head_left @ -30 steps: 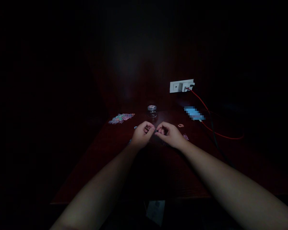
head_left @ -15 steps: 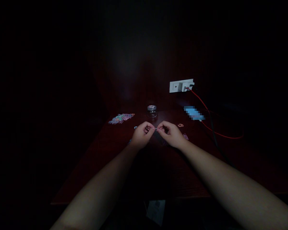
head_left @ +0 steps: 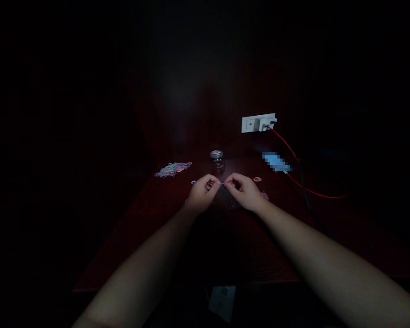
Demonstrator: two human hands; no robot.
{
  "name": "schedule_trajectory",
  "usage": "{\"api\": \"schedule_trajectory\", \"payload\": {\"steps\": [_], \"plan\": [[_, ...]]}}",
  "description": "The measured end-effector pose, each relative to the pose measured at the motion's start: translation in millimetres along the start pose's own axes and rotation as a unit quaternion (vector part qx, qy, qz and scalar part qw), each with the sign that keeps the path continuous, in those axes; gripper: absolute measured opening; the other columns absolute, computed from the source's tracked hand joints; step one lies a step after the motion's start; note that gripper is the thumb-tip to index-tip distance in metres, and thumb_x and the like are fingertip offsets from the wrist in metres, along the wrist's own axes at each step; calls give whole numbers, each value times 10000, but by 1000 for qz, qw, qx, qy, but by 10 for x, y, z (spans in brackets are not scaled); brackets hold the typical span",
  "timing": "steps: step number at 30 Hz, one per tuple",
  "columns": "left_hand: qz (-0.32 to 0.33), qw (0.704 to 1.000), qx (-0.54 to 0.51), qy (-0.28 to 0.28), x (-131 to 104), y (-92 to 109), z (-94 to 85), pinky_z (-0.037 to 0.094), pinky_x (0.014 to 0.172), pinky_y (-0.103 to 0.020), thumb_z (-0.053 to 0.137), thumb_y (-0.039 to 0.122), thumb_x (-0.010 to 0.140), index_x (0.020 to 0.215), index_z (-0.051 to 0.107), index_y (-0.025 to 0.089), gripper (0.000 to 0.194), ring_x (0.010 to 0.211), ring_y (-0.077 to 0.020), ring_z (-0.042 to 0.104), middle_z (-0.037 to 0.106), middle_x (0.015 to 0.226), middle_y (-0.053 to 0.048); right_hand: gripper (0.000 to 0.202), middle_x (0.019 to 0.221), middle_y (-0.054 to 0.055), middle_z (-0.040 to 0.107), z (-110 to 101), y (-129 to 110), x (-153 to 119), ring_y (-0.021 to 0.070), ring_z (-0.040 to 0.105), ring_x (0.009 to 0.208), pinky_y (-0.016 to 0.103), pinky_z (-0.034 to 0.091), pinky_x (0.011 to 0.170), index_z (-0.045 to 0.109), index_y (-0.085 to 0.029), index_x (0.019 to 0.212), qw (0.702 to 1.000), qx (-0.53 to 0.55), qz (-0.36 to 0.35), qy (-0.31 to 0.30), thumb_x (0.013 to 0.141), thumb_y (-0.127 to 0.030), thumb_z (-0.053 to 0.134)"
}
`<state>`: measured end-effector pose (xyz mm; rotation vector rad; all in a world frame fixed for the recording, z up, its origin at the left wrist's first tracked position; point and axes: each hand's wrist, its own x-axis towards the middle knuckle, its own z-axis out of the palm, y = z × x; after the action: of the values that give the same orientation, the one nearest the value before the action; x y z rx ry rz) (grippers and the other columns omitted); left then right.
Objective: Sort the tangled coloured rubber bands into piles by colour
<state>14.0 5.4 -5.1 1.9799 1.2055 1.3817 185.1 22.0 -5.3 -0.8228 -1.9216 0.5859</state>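
My left hand and my right hand meet over the middle of the dark red table, thumbs and forefingers pinched. Between their fingertips runs a thin, pale hair tie, gripped at both ends. A heap of coloured hair ties lies beyond my left hand. Near the left wrist is a light blue hair tie. To the right of my right hand are orange hair ties and pink-purple ones. Behind the hands stands a clear lidded jar.
A white wall socket holds a plug with a red cable. The cable reaches a blurred-out blue device at the table's back right. A black cable hangs over the right side. The table's front edge shows; surroundings are very dark.
The gap between my fingertips has widened slightly, and more of the hair tie shows between them. Nothing else has visibly moved.
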Motion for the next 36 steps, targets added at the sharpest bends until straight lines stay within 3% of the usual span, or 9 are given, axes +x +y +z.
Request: {"api": "schedule_trajectory", "payload": {"steps": [36], "plan": [[16, 999, 38, 10, 0, -7, -5, 415, 605, -218, 588, 247, 801, 766, 609, 150, 105, 654, -106, 544, 625, 720, -9, 69, 654, -9, 524, 7, 26, 25, 102, 437, 582, 230, 353, 548, 582, -157, 755, 998, 65, 24, 10, 772, -223, 570]]}}
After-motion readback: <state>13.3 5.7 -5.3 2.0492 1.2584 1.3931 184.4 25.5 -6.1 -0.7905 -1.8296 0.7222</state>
